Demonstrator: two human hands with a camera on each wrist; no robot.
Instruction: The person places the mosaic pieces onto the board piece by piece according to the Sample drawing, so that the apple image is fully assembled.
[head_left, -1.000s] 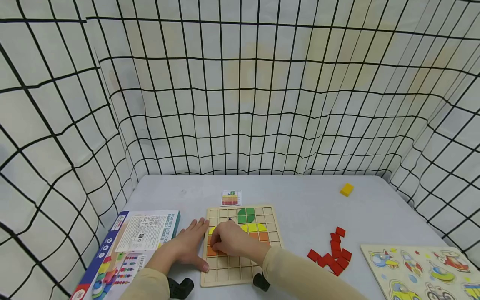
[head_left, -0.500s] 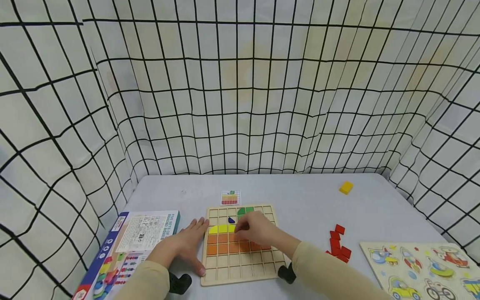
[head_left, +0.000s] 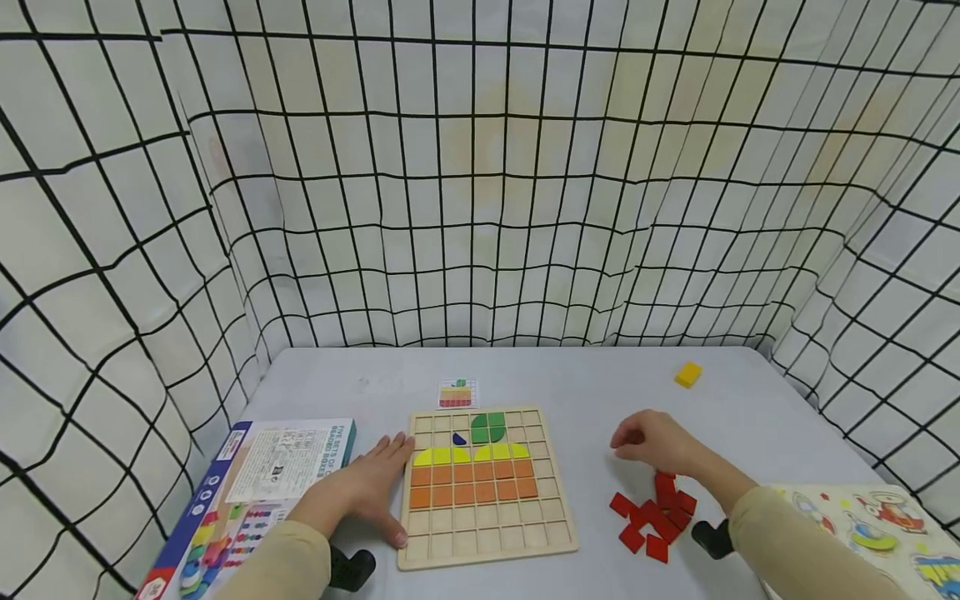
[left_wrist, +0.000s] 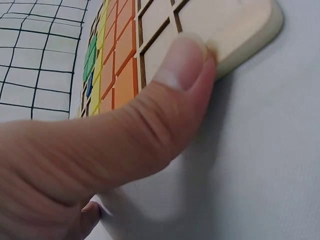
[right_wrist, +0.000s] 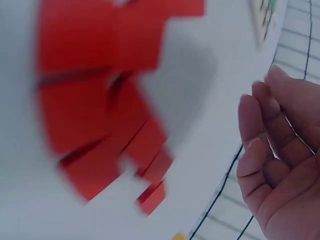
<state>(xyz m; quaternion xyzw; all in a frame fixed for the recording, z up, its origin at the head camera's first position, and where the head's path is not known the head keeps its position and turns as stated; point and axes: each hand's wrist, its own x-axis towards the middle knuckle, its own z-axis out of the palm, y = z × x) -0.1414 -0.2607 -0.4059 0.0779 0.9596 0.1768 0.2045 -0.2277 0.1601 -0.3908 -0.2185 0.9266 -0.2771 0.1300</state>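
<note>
Left hand (head_left: 367, 490) with fingers spread, thumb touching wooden grid board (head_left: 517, 535) by its near-left corner, right hand (head_left: 660, 443) loosely curled, nothing seen between fingertips, red tiles (head_left: 665, 527) apart from it, right of board.

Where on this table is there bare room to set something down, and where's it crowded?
A wide bare patch of table lies between the picture card and the yellow block. A narrower strip separates the grid board and red tiles. Crowded: between box and grid board, where the left hand rests, and among those tiles.
</note>
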